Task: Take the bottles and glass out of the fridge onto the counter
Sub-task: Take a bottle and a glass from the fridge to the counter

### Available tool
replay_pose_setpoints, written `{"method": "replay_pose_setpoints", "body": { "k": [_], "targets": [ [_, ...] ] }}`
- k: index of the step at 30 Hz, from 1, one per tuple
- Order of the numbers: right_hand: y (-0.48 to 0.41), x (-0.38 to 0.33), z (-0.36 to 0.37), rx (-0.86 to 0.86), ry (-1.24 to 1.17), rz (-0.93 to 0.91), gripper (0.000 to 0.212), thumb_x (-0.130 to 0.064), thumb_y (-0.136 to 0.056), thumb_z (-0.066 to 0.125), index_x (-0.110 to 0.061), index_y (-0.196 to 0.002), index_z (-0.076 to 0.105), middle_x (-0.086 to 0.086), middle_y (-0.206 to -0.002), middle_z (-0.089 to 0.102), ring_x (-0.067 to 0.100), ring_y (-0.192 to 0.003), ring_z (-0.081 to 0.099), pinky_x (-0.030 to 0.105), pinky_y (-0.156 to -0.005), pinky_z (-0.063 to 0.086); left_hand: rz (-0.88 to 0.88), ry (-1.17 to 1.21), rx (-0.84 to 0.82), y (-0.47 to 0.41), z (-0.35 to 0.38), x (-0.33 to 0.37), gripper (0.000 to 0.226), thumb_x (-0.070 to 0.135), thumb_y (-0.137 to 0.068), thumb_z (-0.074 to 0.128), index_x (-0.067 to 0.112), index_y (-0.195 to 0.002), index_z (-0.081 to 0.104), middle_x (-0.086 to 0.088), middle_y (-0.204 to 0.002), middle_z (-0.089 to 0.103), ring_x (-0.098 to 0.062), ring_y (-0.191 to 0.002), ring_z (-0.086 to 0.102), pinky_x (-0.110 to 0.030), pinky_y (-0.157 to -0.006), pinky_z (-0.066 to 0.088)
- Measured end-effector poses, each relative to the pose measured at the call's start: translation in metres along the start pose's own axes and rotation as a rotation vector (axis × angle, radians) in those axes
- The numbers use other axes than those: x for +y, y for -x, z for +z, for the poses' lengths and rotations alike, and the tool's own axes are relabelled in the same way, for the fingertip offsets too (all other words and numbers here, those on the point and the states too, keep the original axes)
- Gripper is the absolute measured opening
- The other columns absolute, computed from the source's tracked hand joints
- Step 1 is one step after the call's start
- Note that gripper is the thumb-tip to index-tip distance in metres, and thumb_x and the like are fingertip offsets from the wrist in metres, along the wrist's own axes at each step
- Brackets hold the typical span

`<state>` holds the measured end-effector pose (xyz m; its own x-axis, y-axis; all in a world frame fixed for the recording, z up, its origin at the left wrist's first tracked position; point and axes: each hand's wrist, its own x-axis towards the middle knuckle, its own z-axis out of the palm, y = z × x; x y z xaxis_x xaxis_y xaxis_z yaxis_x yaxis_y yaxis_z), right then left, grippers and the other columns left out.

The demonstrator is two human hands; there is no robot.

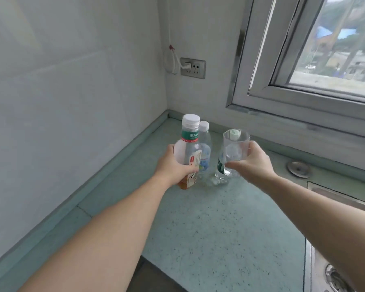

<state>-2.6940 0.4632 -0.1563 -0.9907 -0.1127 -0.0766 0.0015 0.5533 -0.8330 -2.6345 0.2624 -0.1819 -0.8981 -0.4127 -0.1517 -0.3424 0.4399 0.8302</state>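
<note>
My left hand [174, 165] grips a tea bottle [189, 144] with a white cap, a green neck band and amber liquid at its base; it stands upright at the counter [209, 218]. Behind it stands a clear water bottle [204, 144] with a white cap and a pale blue label. My right hand [251, 163] holds a clear drinking glass [235, 146] upright above the counter. Seen partly through the glass is another clear bottle [220, 174] with a green label; its top is hidden by the glass.
The counter sits in a corner of tiled walls under a window [303, 70]. A wall socket [193, 68] with a white plug and cable is at the back. A steel sink [335, 260] lies at the right, with a round metal cover [298, 169] behind it.
</note>
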Motion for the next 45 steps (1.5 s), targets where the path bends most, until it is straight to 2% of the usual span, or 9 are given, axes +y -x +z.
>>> {"method": "replay_pose_setpoints", "body": {
  "k": [6, 11, 15, 20, 22, 27, 32, 38, 45],
  "targets": [
    [-0.012, -0.008, 0.052, -0.142, 0.019, -0.03, 0.052, -0.018, -0.065, 0.076, -0.022, -0.111, 0.051, -0.005, -0.102, 0.06, 0.01, -0.086, 0.058, 0.022, -0.06, 0.045, -0.072, 0.033, 0.092, -0.009, -0.029, -0.037, 0.07, 0.028, -0.063, 0.086, 0.022, -0.118, 0.044, 0.002, -0.115, 0.061, -0.021, -0.103, 0.059, -0.034, -0.083, 0.049],
    [-0.02, -0.009, 0.102, -0.217, 0.065, -0.039, 0.056, -0.023, -0.065, 0.077, -0.021, -0.114, 0.05, -0.003, -0.103, 0.06, 0.012, -0.085, 0.059, 0.019, -0.057, 0.043, -0.108, 0.064, 0.151, -0.027, -0.044, -0.064, 0.071, 0.026, -0.065, 0.085, 0.025, -0.124, 0.044, 0.008, -0.108, 0.059, -0.017, -0.098, 0.058, -0.027, -0.078, 0.043],
    [-0.027, -0.012, 0.14, -0.263, 0.066, -0.021, 0.045, -0.022, -0.069, 0.077, -0.018, -0.105, 0.049, -0.003, -0.093, 0.059, 0.005, -0.076, 0.055, 0.018, -0.053, 0.041, -0.12, 0.101, 0.199, -0.047, -0.047, -0.083, 0.075, 0.026, -0.065, 0.084, 0.03, -0.127, 0.042, 0.01, -0.108, 0.059, -0.016, -0.099, 0.058, -0.028, -0.082, 0.045],
    [-0.042, -0.012, 0.182, -0.235, 0.044, 0.005, 0.049, -0.018, -0.068, 0.076, -0.014, -0.109, 0.05, 0.003, -0.101, 0.059, 0.022, -0.089, 0.058, 0.029, -0.064, 0.049, -0.139, 0.118, 0.242, -0.076, -0.049, -0.102, 0.069, 0.032, -0.063, 0.083, 0.036, -0.121, 0.046, 0.012, -0.11, 0.06, -0.015, -0.101, 0.059, -0.03, -0.083, 0.046],
    [-0.05, -0.011, 0.193, -0.254, 0.045, 0.018, 0.054, -0.019, -0.07, 0.076, -0.019, -0.116, 0.048, -0.001, -0.106, 0.059, 0.019, -0.088, 0.059, 0.022, -0.057, 0.045, -0.131, 0.095, 0.253, -0.085, -0.052, -0.11, 0.068, 0.036, -0.062, 0.083, 0.035, -0.119, 0.047, 0.011, -0.112, 0.06, -0.015, -0.101, 0.058, -0.03, -0.082, 0.045],
    [-0.067, -0.013, 0.211, -0.249, 0.008, 0.08, 0.048, -0.019, -0.073, 0.074, -0.026, -0.11, 0.045, -0.002, -0.11, 0.059, 0.013, -0.078, 0.059, 0.021, -0.045, 0.045, -0.147, 0.12, 0.255, -0.102, -0.059, -0.128, 0.071, 0.032, -0.065, 0.085, 0.03, -0.126, 0.049, 0.011, -0.112, 0.058, -0.013, -0.102, 0.055, -0.028, -0.085, 0.042],
    [-0.079, -0.013, 0.223, -0.245, 0.023, 0.097, 0.048, -0.02, -0.075, 0.074, -0.025, -0.113, 0.045, -0.007, -0.107, 0.055, 0.014, -0.085, 0.057, 0.023, -0.054, 0.048, -0.145, 0.119, 0.242, -0.111, -0.059, -0.139, 0.064, 0.029, -0.068, 0.084, 0.027, -0.122, 0.051, 0.015, -0.102, 0.055, -0.009, -0.094, 0.051, -0.024, -0.079, 0.036],
    [-0.09, -0.009, 0.231, -0.267, 0.03, 0.128, 0.051, -0.016, -0.076, 0.075, -0.023, -0.116, 0.043, -0.01, -0.107, 0.052, 0.004, -0.071, 0.054, 0.013, -0.04, 0.039, -0.148, 0.066, 0.234, -0.12, -0.052, -0.153, 0.061, 0.037, -0.065, 0.083, 0.031, -0.116, 0.05, 0.015, -0.102, 0.058, -0.01, -0.096, 0.055, -0.027, -0.076, 0.039],
    [-0.099, -0.002, 0.246, -0.208, 0.007, 0.159, 0.053, -0.019, -0.075, 0.077, -0.021, -0.117, 0.045, -0.012, -0.1, 0.056, 0.005, -0.073, 0.053, 0.022, -0.047, 0.04, -0.165, 0.09, 0.222, -0.128, -0.051, -0.16, 0.057, 0.036, -0.066, 0.083, 0.029, -0.116, 0.055, 0.017, -0.101, 0.057, -0.008, -0.097, 0.053, -0.025, -0.079, 0.038]
  ]
}}
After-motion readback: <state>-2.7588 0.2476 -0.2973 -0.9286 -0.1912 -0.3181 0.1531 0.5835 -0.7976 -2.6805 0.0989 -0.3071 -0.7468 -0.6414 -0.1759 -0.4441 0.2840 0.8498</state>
